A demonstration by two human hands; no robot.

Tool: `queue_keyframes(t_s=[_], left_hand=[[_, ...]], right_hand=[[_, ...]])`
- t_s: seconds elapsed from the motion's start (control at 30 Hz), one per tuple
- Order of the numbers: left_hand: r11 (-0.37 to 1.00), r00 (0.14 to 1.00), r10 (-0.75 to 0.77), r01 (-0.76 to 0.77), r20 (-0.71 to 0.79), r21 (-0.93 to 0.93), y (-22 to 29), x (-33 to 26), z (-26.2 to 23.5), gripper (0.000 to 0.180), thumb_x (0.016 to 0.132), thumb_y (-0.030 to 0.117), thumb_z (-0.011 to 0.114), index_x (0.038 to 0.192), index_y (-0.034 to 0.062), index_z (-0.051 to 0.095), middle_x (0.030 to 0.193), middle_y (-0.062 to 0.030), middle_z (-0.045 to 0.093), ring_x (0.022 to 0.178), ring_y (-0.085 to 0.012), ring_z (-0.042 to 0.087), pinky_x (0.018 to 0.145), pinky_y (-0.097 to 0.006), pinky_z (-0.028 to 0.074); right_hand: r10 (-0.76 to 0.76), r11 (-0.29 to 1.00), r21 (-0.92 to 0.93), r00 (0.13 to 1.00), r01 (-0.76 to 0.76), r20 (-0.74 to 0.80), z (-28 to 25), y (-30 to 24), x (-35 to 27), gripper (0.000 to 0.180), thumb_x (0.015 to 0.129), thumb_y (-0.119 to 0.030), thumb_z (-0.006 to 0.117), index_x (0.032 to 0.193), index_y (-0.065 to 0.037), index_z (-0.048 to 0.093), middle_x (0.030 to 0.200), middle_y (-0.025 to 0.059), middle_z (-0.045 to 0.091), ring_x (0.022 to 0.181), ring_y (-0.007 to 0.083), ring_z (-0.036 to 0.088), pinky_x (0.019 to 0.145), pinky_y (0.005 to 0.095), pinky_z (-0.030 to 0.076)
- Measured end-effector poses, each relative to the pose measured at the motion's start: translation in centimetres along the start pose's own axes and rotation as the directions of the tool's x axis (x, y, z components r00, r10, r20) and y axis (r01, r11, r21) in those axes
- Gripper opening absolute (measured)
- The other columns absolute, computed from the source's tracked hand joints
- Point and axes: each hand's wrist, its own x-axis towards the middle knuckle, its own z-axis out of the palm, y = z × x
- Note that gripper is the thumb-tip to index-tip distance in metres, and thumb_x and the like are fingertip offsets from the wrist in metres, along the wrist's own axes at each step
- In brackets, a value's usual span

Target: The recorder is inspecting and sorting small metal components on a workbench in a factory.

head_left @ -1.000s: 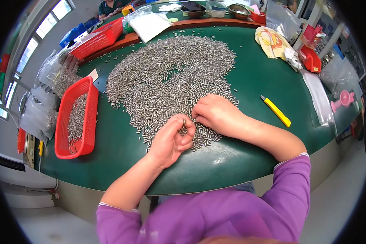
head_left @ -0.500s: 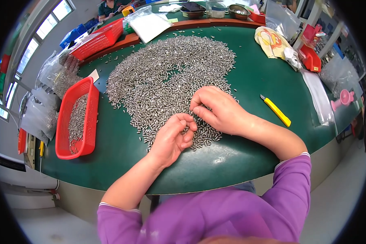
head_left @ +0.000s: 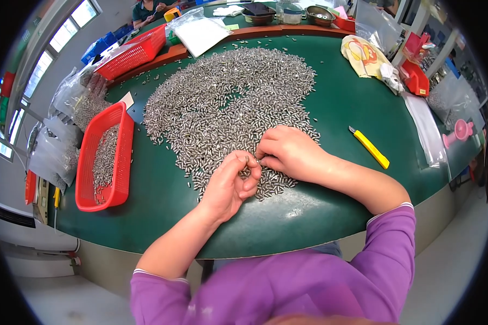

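A wide heap of small silvery metal pins (head_left: 200, 103) covers the middle of the green tabletop. At its near edge, my left hand (head_left: 229, 183) is turned partly palm up with the fingers curled. A small metal pin (head_left: 247, 159) shows between its thumb and forefinger. My right hand (head_left: 291, 154) comes in from the right, palm down, its thumb and fingertips pinched right beside the left fingertips. Whatever lies in that pinch is too small to make out. Loose pins lie under and around both hands.
A red plastic basket (head_left: 125, 157) with more pins stands at the left, beside clear bags of pins (head_left: 53, 154). A yellow utility knife (head_left: 370, 148) lies to the right. Farther back are a patterned cloth (head_left: 361, 57), another red basket (head_left: 135, 57) and a white bag (head_left: 203, 33).
My right hand has dropped slightly toward me, its fingertips now meeting those of my left hand. The left fingers have closed up a little, and a pin now shows there.
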Motion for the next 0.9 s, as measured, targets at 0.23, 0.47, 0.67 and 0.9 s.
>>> queue_keyframes(t_s=[0.23, 0.47, 0.67, 0.9], left_hand=[[1.000, 1.000, -0.009, 0.009, 0.002, 0.012, 0.0, -0.1, 0.0, 0.015, 0.097, 0.016, 0.039, 0.102, 0.0062, 0.049, 0.088, -0.0080, 0.054, 0.062, -0.0117, 0.041, 0.052, -0.023, 0.033], [0.999, 1.000, 0.023, -0.022, -0.007, 0.046, -0.1, 0.1, 0.4, 0.020, 0.096, 0.013, 0.049, 0.114, 0.0049, 0.047, 0.092, -0.0034, 0.054, 0.065, -0.0065, 0.043, 0.055, -0.021, 0.036], [0.997, 1.000, 0.018, -0.017, -0.006, 0.073, -0.2, 0.1, 0.4, 0.021, 0.098, 0.019, 0.052, 0.113, 0.0053, 0.048, 0.087, -0.0022, 0.054, 0.062, -0.0054, 0.041, 0.053, -0.019, 0.035], [0.999, 0.999, 0.041, -0.041, 0.022, 0.000, -0.3, 0.1, 0.0, 0.017, 0.101, 0.020, 0.044, 0.105, 0.0069, 0.054, 0.086, -0.0036, 0.054, 0.062, -0.0069, 0.041, 0.051, -0.020, 0.034]], right_hand=[[0.019, 0.998, 0.067, 0.990, -0.010, -0.139, -0.9, -0.6, 0.6, 0.009, 0.080, -0.014, 0.066, 0.086, -0.009, 0.061, 0.088, 0.0057, 0.059, 0.088, 0.0276, 0.057, 0.078, 0.0397, 0.045], [0.020, 0.931, 0.360, 0.981, 0.052, -0.194, -1.2, -1.6, 0.9, 0.008, 0.084, -0.012, 0.065, 0.092, -0.009, 0.066, 0.091, 0.0059, 0.060, 0.091, 0.0243, 0.057, 0.081, 0.0356, 0.046], [-0.020, 0.929, 0.362, 0.988, 0.076, -0.156, -1.0, -1.5, 0.6, 0.017, 0.085, -0.013, 0.064, 0.101, -0.009, 0.067, 0.095, 0.0071, 0.060, 0.093, 0.0260, 0.058, 0.082, 0.0371, 0.047], [0.106, 0.993, 0.042, 0.994, -0.106, -0.012, -2.0, 0.2, -0.1, 0.031, 0.081, -0.011, 0.065, 0.112, -0.007, 0.064, 0.106, 0.0110, 0.060, 0.098, 0.0301, 0.059, 0.087, 0.0380, 0.048]])
